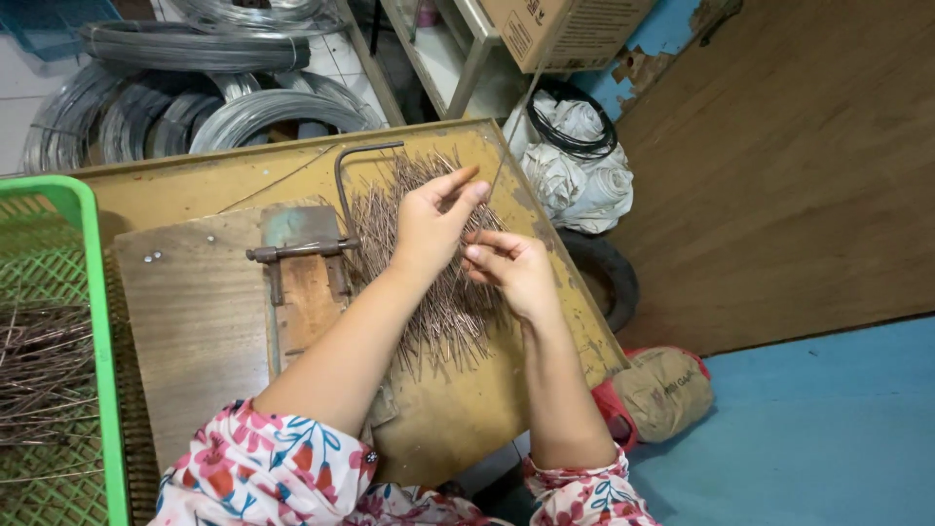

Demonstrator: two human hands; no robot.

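The left grip (pixel 433 222) rests on the pile of cut wires (pixel 429 263) on the bench (pixel 195 185), fingers stretched forward and close together; whether it pinches a wire I cannot tell. The right grip (pixel 511 265), just beside it, curls its fingertips inward, seemingly pinching thin wires.

Risks, as I judge them: sharp wire ends could prick either grip, and loose wires near the bench edge below the right grip could slide to the floor (pixel 828 438).

Beyond both grips, a brown cardboard box (pixel 565 29) with dark print sits on a shelf. A green crate (pixel 93 292) stands far left of the left grip.
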